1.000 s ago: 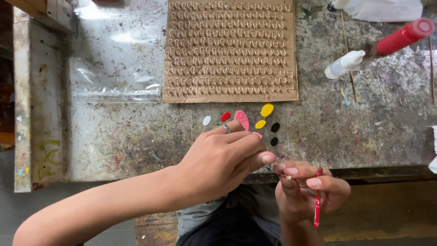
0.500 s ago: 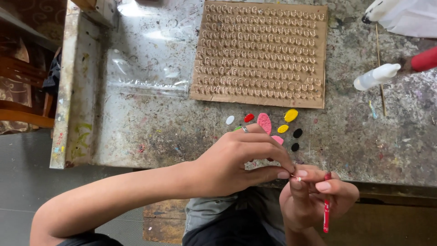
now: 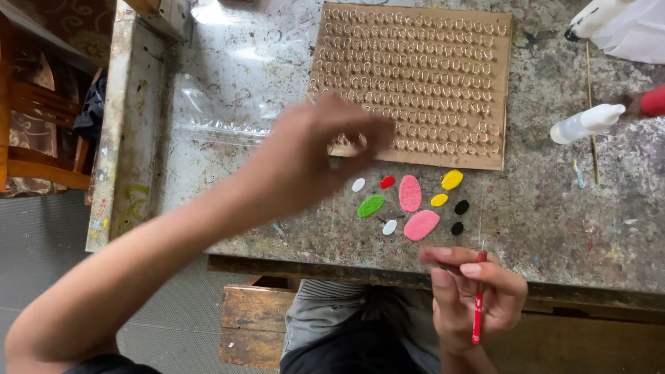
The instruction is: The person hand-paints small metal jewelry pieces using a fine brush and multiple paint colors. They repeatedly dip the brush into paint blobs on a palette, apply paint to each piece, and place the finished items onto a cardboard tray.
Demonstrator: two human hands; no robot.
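showing, from largest to smallest: a worn stone-grey table, its surface mottled and flecked with old paint; a flat brown cardboard sheet bearing even rows of small pale curved pieces; a crinkled clear plastic bag lying left of the sheet. the left hand, motion-blurred, hovers over the sheet's lower left corner with fingers curled together; whether it holds anything cannot be told. the right hand, at the table's near edge, is closed around a slim red brush held upright. between the hands lie smooth oval blobs of paint, pink, green, yellow, red, white and black. a white squeeze bottle lies at far right.
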